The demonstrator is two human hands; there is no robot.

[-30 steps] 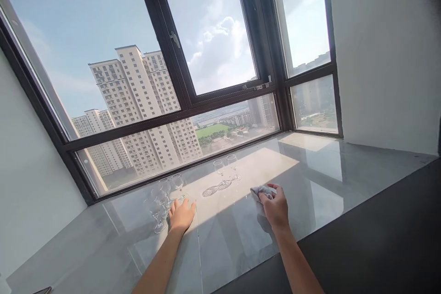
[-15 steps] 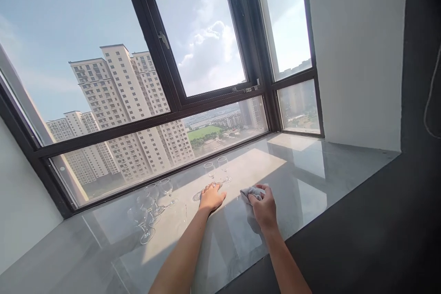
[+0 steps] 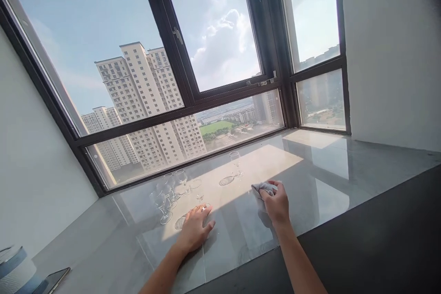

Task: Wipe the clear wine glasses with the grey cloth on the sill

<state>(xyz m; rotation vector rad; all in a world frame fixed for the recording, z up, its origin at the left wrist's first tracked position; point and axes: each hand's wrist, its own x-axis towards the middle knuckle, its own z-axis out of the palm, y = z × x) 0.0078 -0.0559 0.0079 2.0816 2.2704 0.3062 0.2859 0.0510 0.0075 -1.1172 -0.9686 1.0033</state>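
My left hand (image 3: pixel 195 231) lies flat on the glossy grey stone sill (image 3: pixel 320 179), fingers stretched out, fingertips at the foot of a clear wine glass (image 3: pixel 197 189). Just left of it stands a cluster of several wine glasses (image 3: pixel 167 191). One more wine glass (image 3: pixel 235 161) stands alone farther right, in the sunlit patch. My right hand (image 3: pixel 276 204) is closed on a crumpled grey cloth (image 3: pixel 262 189) and presses it on the sill, to the right of the lone glass.
A large black-framed window (image 3: pixel 193 101) runs along the back of the sill, with white walls at both ends. A phone (image 3: pixel 52 279) and a white-and-blue striped object (image 3: pixel 14 268) lie at the sill's near left. The sill's front edge drops to dark floor.
My left hand went right to the pair of glasses, then came back left with one of them, leaving a single glass on the right. My right hand stayed on the cloth.
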